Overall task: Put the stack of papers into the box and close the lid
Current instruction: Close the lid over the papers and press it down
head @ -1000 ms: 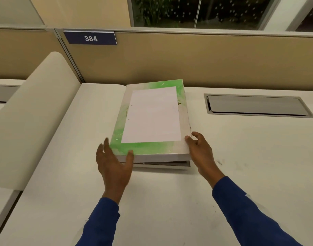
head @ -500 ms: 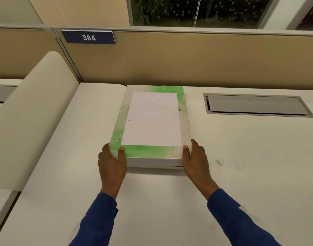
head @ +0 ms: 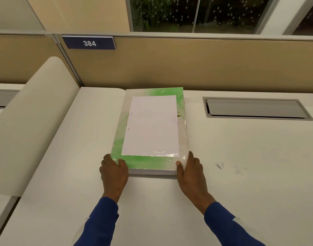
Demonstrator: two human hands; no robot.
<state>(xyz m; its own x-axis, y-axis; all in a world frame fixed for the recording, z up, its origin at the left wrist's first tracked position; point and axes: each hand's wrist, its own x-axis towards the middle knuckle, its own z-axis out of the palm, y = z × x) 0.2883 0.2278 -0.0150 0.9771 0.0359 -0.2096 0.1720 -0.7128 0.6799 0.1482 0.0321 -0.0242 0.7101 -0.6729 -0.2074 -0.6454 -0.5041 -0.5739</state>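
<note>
A flat box (head: 147,170) lies shut on the white desk (head: 240,166), its long side running away from me. Its lid (head: 153,161) is green and white with a plain white sheet stuck on top. The stack of papers is hidden from view. My left hand (head: 114,172) grips the near left corner of the box, thumb on the lid. My right hand (head: 191,172) holds the near right corner the same way, fingers along the side.
A grey cable hatch (head: 256,109) is set into the desk to the right of the box. A beige partition with a blue "384" sign (head: 89,43) runs along the back. A curved cream divider (head: 28,121) rises on the left.
The lid was raised at the front a second ago and now lies flat on the box. Both hands moved in onto the near corners and stay pressed there.
</note>
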